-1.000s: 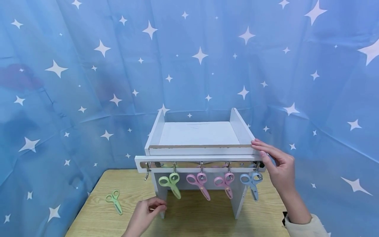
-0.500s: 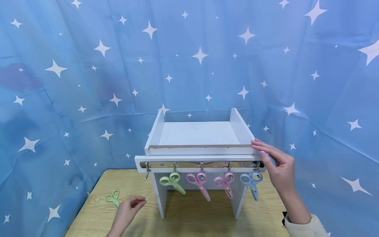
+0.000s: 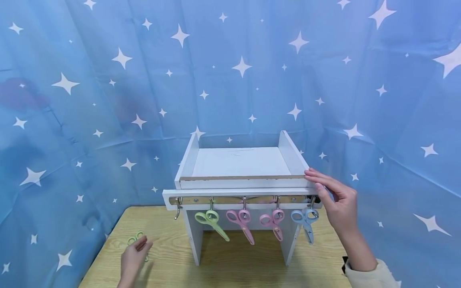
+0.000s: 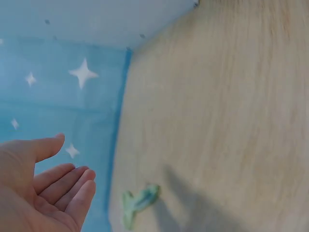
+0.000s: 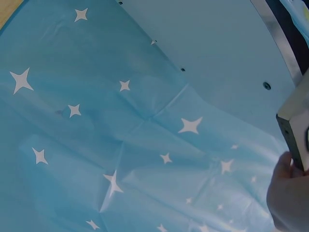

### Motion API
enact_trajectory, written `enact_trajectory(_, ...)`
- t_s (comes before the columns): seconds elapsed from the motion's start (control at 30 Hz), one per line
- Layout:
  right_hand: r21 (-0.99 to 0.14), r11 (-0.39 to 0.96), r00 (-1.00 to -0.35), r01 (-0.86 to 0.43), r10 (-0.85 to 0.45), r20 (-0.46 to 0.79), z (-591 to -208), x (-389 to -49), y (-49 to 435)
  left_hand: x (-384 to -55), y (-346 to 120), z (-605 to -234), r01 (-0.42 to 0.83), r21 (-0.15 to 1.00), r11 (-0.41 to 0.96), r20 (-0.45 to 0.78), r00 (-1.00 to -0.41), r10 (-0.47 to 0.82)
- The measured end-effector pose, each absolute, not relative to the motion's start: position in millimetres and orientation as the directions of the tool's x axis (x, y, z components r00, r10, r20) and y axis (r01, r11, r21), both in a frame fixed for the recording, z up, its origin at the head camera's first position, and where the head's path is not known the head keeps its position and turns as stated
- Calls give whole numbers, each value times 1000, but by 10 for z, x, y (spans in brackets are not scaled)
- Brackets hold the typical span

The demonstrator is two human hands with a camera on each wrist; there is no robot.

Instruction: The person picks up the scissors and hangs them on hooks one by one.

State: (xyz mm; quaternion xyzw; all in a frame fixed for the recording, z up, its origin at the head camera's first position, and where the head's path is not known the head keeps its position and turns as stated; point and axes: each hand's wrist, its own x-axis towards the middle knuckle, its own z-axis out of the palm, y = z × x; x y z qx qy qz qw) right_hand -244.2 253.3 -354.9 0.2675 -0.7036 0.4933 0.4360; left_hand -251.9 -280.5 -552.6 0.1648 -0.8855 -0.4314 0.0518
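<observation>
My left hand (image 3: 134, 258) is over a pair of green scissors (image 3: 131, 241) on the table and partly hides it in the head view. In the left wrist view the hand's fingers (image 4: 63, 191) are apart from those scissors (image 4: 140, 203) and hold nothing. My right hand (image 3: 340, 204) rests nearly straight fingers on the right front corner of a white shelf rack (image 3: 245, 183). From its metal hook rail (image 3: 227, 201) hang green scissors (image 3: 212, 219), two pink scissors (image 3: 239, 219) (image 3: 272, 221) and blue scissors (image 3: 305, 220). The leftmost hook (image 3: 178, 208) carries nothing.
The rack's side panels (image 3: 192, 236) stand on a wood-grain table (image 3: 165, 224). A blue curtain (image 3: 90, 132) with white stars surrounds the table at the back and sides. The rail board sticks out past the rack on the left.
My left hand has moved left from the rack's left leg to the green scissors on the table. The hanging green scissors have swung. My right hand has stayed at the corner.
</observation>
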Motion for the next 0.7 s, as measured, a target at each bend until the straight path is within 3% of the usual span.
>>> enact_trajectory(0.17, -452, 364, -468, -814, 50, 882, -3548, -2447, 2532, -2567, -2944, -5740, -321, 780, 537, -78, -901, -426)
enact_trajectory(0.33, -461, 364, -475, -809, 55, 878, -3550, -2449, 2523, -2595, -3042, -5941, -400, 806, 436, -95, -815, -572)
enact_trajectory(0.53, -455, 358, -468, -815, 54, 882, -3550, -2461, 2518, -2643, -3177, -6084, -486, 863, 137, -291, -700, -652)
enact_trajectory(0.7, -452, 351, -462, -820, 59, 885, -3550, -2459, 2519, -2693, -3230, -6115, -471, 877, -95, -427, -672, -606)
